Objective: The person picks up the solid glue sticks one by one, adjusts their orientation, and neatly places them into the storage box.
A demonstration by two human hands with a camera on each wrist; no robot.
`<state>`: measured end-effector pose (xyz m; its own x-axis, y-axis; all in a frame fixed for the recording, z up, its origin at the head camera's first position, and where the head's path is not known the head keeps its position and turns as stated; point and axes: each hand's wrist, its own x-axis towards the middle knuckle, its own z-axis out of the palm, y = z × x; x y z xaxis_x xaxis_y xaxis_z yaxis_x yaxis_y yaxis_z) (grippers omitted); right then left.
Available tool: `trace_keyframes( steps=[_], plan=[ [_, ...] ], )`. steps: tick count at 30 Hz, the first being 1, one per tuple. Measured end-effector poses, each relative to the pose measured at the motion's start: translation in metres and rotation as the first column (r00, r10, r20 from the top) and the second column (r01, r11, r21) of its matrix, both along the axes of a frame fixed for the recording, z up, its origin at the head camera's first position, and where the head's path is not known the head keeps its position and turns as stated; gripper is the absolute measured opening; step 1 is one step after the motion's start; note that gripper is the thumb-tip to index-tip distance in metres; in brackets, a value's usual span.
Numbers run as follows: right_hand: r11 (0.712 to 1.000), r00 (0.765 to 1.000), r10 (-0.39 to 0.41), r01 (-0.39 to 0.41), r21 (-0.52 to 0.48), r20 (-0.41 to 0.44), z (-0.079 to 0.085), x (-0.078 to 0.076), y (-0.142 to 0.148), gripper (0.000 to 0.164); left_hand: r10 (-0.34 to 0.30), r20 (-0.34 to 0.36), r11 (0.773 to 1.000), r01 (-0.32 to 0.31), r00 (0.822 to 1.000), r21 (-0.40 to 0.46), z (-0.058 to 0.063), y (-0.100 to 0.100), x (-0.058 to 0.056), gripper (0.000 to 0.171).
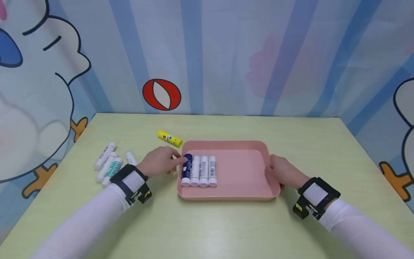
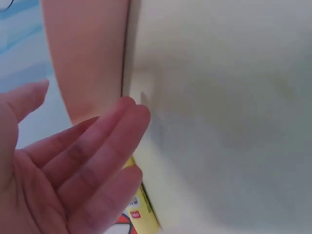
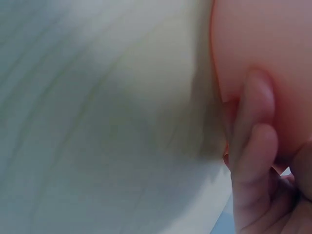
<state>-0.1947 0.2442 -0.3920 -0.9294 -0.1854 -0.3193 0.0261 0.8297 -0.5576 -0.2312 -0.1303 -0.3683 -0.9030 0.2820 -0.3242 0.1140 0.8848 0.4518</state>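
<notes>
Along the left side of a pink tray (image 1: 240, 172) several glue sticks stand in a row: a dark blue one (image 1: 187, 169) outermost, then white ones (image 1: 203, 171). My left hand (image 1: 161, 160) is at the tray's left rim, index fingertip right by the blue glue stick. In the left wrist view the fingers of that hand (image 2: 87, 165) are loosely extended with the thumb apart, nothing between them. My right hand (image 1: 286, 171) grips the tray's right rim; in the right wrist view its fingers (image 3: 256, 146) lie against the outside of the tray wall.
A yellow glue stick (image 1: 170, 138) lies on the table (image 1: 226, 230) just beyond the tray's back left corner. Several more white glue sticks (image 1: 105, 155), one with a green label (image 1: 113, 169), lie left of my left hand. A patterned curtain (image 1: 220, 57) rises behind the table.
</notes>
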Motion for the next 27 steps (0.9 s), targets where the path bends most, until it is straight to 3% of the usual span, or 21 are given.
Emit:
trace_keyframes(
  steps=[2,5,9,11,13,19,23,27],
  plan=[
    [1.0,1.0,-0.002,0.002,0.0,-0.006,0.0,0.0,0.0,0.011,0.048,-0.022,0.999,-0.048,0.999,0.003,0.002,-0.003,-0.006,0.048],
    [1.0,1.0,0.001,-0.001,-0.011,-0.01,-0.001,0.0,-0.001,0.013,0.136,-0.125,0.99,-0.14,0.983,-0.021,0.004,-0.008,-0.016,0.052],
    [1.0,1.0,0.012,-0.013,-0.018,-0.023,-0.001,0.001,0.0,0.016,0.261,-0.305,0.955,-0.292,0.916,-0.059,0.004,-0.014,-0.033,0.065],
    [1.0,0.999,0.019,-0.019,-0.013,-0.034,-0.001,0.0,0.0,0.015,0.31,-0.345,0.932,-0.354,0.886,-0.071,0.003,-0.016,-0.043,0.073],
    [1.0,0.999,0.021,-0.021,-0.006,-0.043,-0.001,0.0,0.001,0.015,0.343,-0.349,0.913,-0.397,0.872,-0.095,0.001,-0.016,-0.053,0.083],
    [1.0,1.0,0.005,-0.005,0.003,-0.03,-0.002,0.001,0.002,0.019,0.404,-0.285,0.86,-0.467,0.87,-0.206,-0.007,-0.013,-0.076,0.104],
    [1.0,1.0,-0.009,0.009,-0.001,-0.014,-0.002,0.001,0.001,0.022,0.421,-0.261,0.836,-0.483,0.869,-0.259,-0.012,-0.012,-0.082,0.088],
    [1.0,1.0,-0.015,0.015,-0.004,-0.003,-0.002,0.002,0.001,0.023,0.439,-0.243,0.826,-0.495,0.865,-0.269,-0.015,-0.012,-0.082,0.068]
  ],
)
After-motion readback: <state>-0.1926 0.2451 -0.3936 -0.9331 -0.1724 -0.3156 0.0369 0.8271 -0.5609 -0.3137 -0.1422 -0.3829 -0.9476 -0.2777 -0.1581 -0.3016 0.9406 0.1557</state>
